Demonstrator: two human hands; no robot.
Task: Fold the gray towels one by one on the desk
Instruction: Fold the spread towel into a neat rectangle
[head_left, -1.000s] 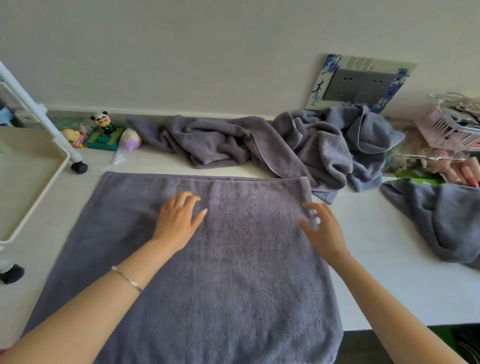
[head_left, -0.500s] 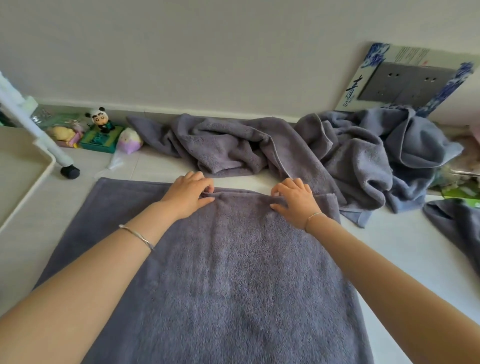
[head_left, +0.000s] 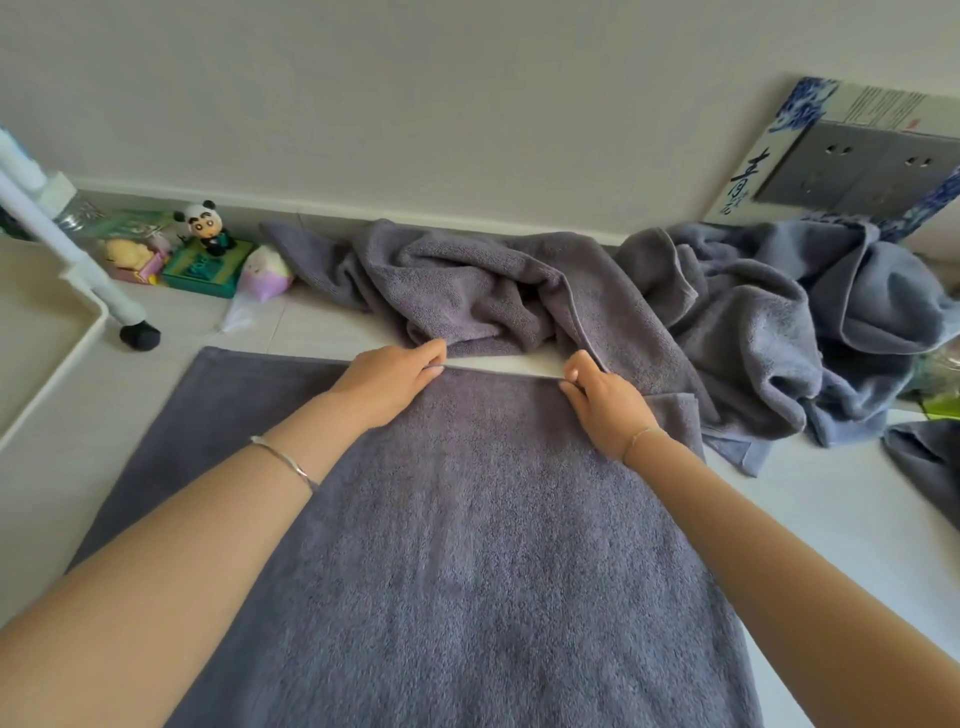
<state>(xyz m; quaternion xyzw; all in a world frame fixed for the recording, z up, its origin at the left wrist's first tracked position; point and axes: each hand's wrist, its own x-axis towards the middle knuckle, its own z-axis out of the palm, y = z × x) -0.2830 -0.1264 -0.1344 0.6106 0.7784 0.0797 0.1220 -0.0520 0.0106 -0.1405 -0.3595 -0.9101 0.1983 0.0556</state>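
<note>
Head view: one camera, looking down along both forearms.
Flat gray towel (head_left: 467, 545): spread on the desk (head_left: 831, 509); its far edge stops just short of the heap, its near end runs out of frame.
Left hand (head_left: 387, 382): thumb and fingers pinch the far edge, left of middle.
Right hand (head_left: 605, 402): fingers curled, pinching the same edge further right.
Heap of gray towels (head_left: 519, 291): crumpled against the wall, behind both hands.
Panda figurine (head_left: 203, 223): far left, by the wall.

Home desk (head_left: 852, 530), panda figurine (head_left: 203, 224), crumpled towels (head_left: 571, 296)
</note>
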